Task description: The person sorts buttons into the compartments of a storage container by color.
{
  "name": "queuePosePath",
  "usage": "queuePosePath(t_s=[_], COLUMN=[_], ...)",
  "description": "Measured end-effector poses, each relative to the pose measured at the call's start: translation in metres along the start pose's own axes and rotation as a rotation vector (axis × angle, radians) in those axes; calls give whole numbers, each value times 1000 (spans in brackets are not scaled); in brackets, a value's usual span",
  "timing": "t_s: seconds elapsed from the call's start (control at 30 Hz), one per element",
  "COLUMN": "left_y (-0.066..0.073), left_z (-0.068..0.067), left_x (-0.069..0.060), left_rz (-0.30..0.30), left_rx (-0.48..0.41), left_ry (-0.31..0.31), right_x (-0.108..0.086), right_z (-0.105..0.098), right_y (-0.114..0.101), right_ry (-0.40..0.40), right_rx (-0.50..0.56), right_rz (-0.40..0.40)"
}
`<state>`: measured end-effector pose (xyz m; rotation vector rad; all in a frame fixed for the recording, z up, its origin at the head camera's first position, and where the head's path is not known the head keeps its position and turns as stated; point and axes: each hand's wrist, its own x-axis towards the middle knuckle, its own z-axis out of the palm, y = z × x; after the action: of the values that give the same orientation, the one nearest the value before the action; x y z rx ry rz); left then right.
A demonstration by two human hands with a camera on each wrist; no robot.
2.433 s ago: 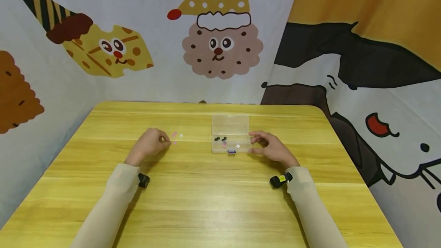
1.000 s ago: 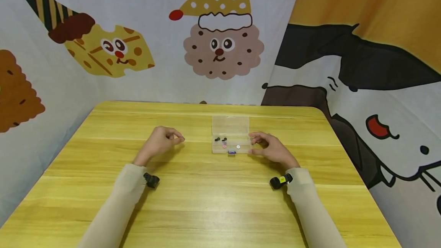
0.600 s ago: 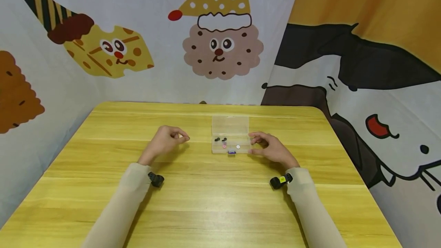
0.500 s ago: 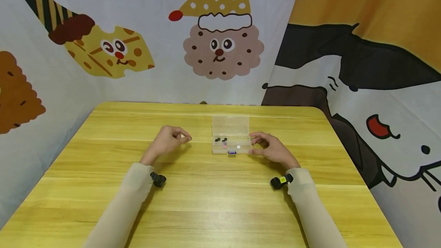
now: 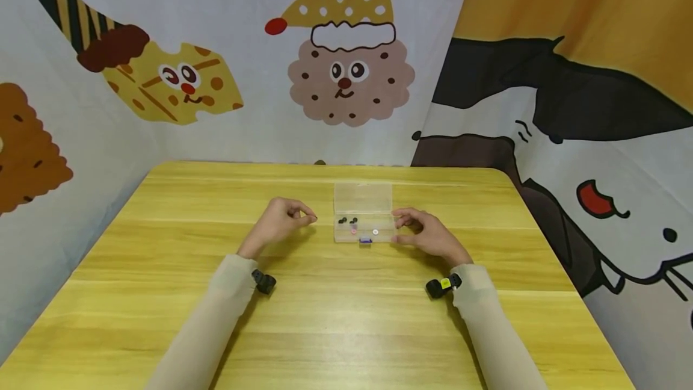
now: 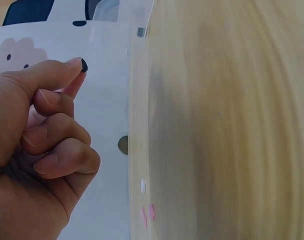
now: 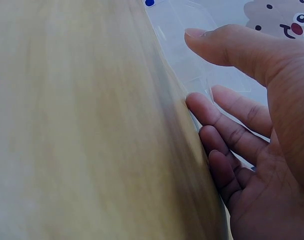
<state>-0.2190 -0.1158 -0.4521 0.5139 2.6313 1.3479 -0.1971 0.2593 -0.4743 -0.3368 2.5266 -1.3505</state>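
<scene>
A small black piece, probably a button (image 6: 84, 65), is pinched between the thumb and index finger of my left hand (image 5: 281, 219). That hand hovers over the table, left of a clear plastic box (image 5: 382, 221) with its lid raised. Inside the box lie several black pieces (image 5: 354, 220), a pink button (image 5: 354, 232) and a white button (image 5: 376, 232). My right hand (image 5: 428, 235) rests at the box's right end, with fingers loosely bent and thumb apart from them. In the right wrist view its fingertips (image 7: 199, 106) lie against the box's end.
Everything stands on a wood-grain table (image 5: 346, 324). White (image 6: 142, 185) and pink (image 6: 152, 212) pieces lie on the tabletop in the left wrist view; in the head view my left hand hides them. A blue latch (image 5: 365, 241) sits on the box's front. Cartoon-printed cloth hangs behind.
My left hand has moved right from beside the loose pink and white pieces toward the box, thumb and index finger still together. The right hand and the box have stayed in place.
</scene>
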Motion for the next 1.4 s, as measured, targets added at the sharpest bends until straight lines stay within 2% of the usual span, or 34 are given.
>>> queuePosePath(t_s=[0.17, 0.33, 0.5, 0.8, 1.07, 1.4], left_y=[3, 6, 9, 13, 18, 22], left_z=[7, 12, 15, 22, 32, 41], left_x=[5, 8, 13, 20, 27, 36], left_rz=[5, -11, 12, -10, 38, 74], left_rx=[-11, -7, 0, -74, -95, -79], left_ry=[-5, -14, -17, -40, -39, -48], right_x=[3, 4, 3, 7, -8, -9], right_z=[1, 1, 0, 1, -2, -2], right_y=[14, 18, 17, 21, -16, -18], right_ry=[22, 25, 30, 28, -4, -6], right_rx=[2, 3, -6, 29, 33, 25], right_rz=[-17, -24, -26, -30, -21, -22])
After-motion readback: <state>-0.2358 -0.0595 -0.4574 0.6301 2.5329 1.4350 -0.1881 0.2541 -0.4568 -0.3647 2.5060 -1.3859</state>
